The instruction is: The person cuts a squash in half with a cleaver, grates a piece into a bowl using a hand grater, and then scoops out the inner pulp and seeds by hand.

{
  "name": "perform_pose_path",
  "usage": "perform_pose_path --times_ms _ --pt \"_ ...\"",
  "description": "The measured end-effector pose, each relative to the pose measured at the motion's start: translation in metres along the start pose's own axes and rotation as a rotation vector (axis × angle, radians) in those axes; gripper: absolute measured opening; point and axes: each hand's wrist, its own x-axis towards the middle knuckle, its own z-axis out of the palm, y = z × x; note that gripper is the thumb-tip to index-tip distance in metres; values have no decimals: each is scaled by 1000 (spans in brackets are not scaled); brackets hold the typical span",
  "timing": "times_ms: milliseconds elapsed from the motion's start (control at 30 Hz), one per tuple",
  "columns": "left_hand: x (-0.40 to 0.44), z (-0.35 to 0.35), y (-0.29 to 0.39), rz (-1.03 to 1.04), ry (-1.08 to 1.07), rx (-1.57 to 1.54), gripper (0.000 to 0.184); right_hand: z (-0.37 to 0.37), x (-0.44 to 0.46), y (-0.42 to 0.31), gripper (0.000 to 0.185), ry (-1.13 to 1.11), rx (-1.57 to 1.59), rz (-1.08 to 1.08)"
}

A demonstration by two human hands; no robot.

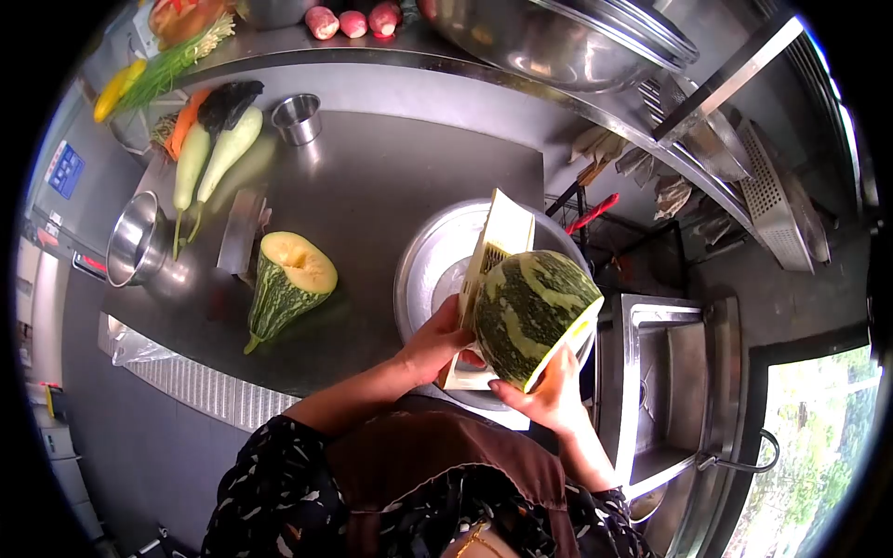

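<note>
A large piece of green striped squash [532,312] is in my right hand [549,395], whose fingers and thumb hold its pale cut edge. My left hand [439,342] closes around the side of a pale, flat grater [502,223], just left of the squash. The grater stands tilted over a wide metal basin [419,270]. The squash lies against the grater and covers much of it. Some fingers of my left hand are hidden behind the grater and the squash. Further left on the counter is the other squash piece [290,284], its cut, hollow face upward.
A cleaver [242,232], a steel bowl [138,240], a small steel cup [298,119] and pale long gourds [228,153] stand on the steel counter [372,186]. Large bowls [549,42] and radishes [353,24] sit on the shelf above. A sink [670,391] is at right.
</note>
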Motion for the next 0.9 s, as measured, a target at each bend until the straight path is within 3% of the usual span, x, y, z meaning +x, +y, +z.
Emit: perform_pose_path --times_ms 133,200,233,267,333,400,433,467,567,667,733,800,867,900 --pt "3 8 18 76 22 147 54 17 -4 9 69 -22 40 -44" --pt "4 11 25 106 -2 269 59 28 -4 7 63 317 775 198" --pt "5 12 26 59 -13 276 62 26 -2 15 74 349 827 247" --pt "6 14 23 57 -12 274 62 22 0 16 72 341 889 295" --pt "12 18 18 97 23 169 62 25 -6 21 72 331 790 299" --pt "14 22 17 136 28 119 62 25 -15 9 65 258 530 134" --pt "11 24 21 66 42 154 63 33 -16 5 65 278 505 134" --pt "6 27 24 -8 54 189 64 35 -8 2 71 326 393 -19" --pt "-14 33 10 -139 -52 81 67 65 6 57 73 490 554 74" --pt "-6 30 10 -153 -23 134 63 32 51 46 51 481 487 250" --pt "-1 18 6 -81 -19 230 60 42 33 55 53 405 529 155" --pt "-5 17 8 -25 72 232 60 53 3 44 68 386 288 69" --pt "-10 32 39 -67 63 439 60 45 -3 11 76 248 125 -40" --pt "-14 28 24 -21 33 388 60 59 -4 38 78 308 228 35"
